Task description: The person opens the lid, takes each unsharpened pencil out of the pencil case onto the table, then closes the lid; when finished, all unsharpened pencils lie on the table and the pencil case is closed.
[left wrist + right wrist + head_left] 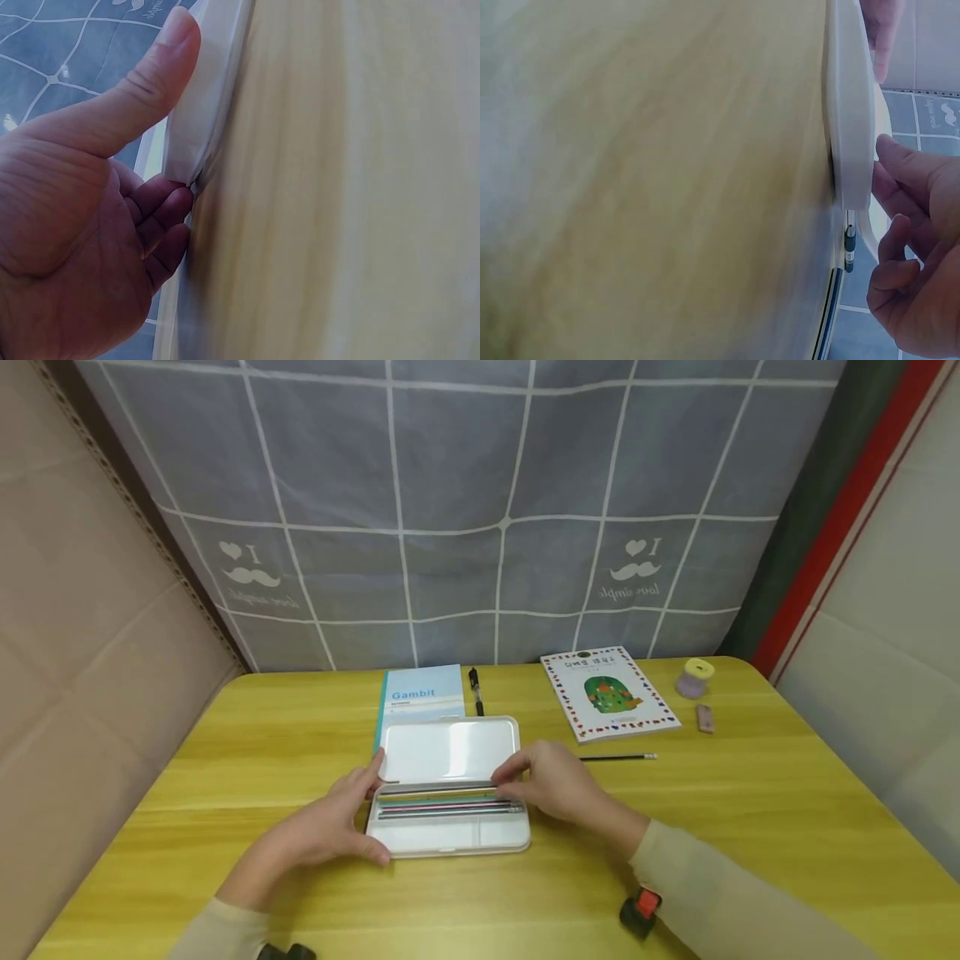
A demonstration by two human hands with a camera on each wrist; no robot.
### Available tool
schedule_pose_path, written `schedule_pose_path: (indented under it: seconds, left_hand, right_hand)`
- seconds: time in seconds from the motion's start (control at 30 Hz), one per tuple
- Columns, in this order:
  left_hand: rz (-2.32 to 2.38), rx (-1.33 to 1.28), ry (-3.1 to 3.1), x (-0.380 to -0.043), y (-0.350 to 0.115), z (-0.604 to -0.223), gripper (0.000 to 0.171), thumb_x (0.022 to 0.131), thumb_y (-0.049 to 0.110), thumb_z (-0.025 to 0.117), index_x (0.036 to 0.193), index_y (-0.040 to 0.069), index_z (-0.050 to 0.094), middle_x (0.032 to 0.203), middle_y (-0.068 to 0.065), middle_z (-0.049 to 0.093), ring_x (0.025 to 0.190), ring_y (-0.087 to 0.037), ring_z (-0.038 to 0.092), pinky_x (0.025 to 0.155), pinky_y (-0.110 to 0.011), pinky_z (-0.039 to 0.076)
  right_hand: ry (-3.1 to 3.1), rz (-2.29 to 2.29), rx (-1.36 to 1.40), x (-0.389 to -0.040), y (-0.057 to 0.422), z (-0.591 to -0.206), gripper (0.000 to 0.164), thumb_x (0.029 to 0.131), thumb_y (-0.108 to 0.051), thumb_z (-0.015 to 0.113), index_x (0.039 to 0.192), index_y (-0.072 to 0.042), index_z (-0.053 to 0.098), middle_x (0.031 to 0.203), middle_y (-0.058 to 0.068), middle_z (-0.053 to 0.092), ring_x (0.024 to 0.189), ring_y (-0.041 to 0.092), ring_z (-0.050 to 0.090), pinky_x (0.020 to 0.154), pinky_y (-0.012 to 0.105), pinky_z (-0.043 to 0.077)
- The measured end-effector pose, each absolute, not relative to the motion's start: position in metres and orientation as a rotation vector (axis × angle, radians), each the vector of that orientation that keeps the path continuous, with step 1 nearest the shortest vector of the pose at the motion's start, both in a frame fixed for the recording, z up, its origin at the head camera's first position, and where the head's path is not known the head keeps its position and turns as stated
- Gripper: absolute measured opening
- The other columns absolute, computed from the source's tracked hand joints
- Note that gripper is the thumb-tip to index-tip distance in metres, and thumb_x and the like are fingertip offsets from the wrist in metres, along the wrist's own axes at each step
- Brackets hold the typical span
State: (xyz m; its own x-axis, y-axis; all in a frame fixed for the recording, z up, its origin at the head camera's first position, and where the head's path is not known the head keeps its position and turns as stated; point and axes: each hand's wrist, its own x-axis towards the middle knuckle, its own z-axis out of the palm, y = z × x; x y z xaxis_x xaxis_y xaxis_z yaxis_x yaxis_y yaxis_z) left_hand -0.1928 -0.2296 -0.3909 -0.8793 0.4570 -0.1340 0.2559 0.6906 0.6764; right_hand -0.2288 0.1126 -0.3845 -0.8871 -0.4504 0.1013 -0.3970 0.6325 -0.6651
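Note:
An open white pencil case point(438, 837) lies on the table, its lid point(450, 750) tilted back, with several pencils point(442, 810) side by side in its tray. My left hand point(330, 822) grips the case's left end, thumb along the front and fingers at the back corner. In the left wrist view, the fingertips point(174, 206) curl against the case's lower edge. At the right end of the tray, my right hand point(558, 781) pinches the end of a pencil by the hinge side. The right wrist view has thumb and forefinger reaching over the case wall point(851, 112), the pencil hidden there.
Behind the lid lie a blue Gambit notebook point(423, 689) and a black pen point(476, 689). Farther right are a white picture-covered book point(611, 693), a dark pencil point(622, 757), an eraser point(705, 718) and a small yellow-topped container point(695, 678). A grey checked curtain point(450, 568) hangs behind the table.

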Motion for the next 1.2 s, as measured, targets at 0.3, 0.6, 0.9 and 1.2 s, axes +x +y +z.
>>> schedule_pose_path:
  seconds: [0.3, 0.6, 0.9, 1.2]
  left_hand:
    - [0.969, 0.580, 2.611, -0.194, -0.230, -0.391, 0.144, 0.071, 0.044, 0.094, 0.166, 0.003, -0.006, 0.137, -0.012, 0.050, 0.135, -0.038, 0.040, 0.117, -0.066, 0.026]
    - [0.985, 0.571, 2.597, -0.194, -0.231, -0.390, 0.144, 0.071, 0.043, 0.094, 0.166, 0.002, -0.005, 0.138, -0.012, 0.050, 0.135, -0.037, 0.039, 0.117, -0.066, 0.025]
    - [0.982, 0.569, 2.599, -0.193, -0.229, -0.388, 0.143, 0.071, 0.043, 0.094, 0.166, 0.002, -0.005, 0.140, -0.015, 0.049, 0.137, -0.039, 0.038, 0.118, -0.066, 0.025]
    - [1.005, 0.578, 2.586, -0.191, -0.228, -0.387, 0.143, 0.071, 0.040, 0.095, 0.166, 0.000, -0.005, 0.142, -0.017, 0.048, 0.138, -0.040, 0.036, 0.117, -0.067, 0.023]
  right_hand:
    - [2.845, -1.026, -0.733, -0.227, 0.106, -0.387, 0.011, 0.084, -0.019, 0.089, 0.094, -0.019, 0.085, 0.089, -0.014, 0.078, 0.090, 0.008, 0.069, 0.081, 0.031, 0.054]
    - [2.860, -0.951, -0.815, -0.227, 0.104, -0.389, 0.010, 0.084, -0.013, 0.088, 0.093, -0.017, 0.084, 0.088, -0.012, 0.077, 0.086, 0.007, 0.069, 0.078, 0.027, 0.055]
    - [2.858, -0.879, -0.886, -0.227, 0.101, -0.390, 0.011, 0.086, -0.011, 0.086, 0.095, -0.017, 0.085, 0.092, -0.009, 0.078, 0.092, 0.010, 0.070, 0.082, 0.031, 0.057]
    - [2.857, -0.830, -0.863, -0.223, 0.099, -0.388, 0.009, 0.087, -0.010, 0.085, 0.093, -0.017, 0.084, 0.091, -0.009, 0.078, 0.087, 0.007, 0.068, 0.078, 0.030, 0.056]
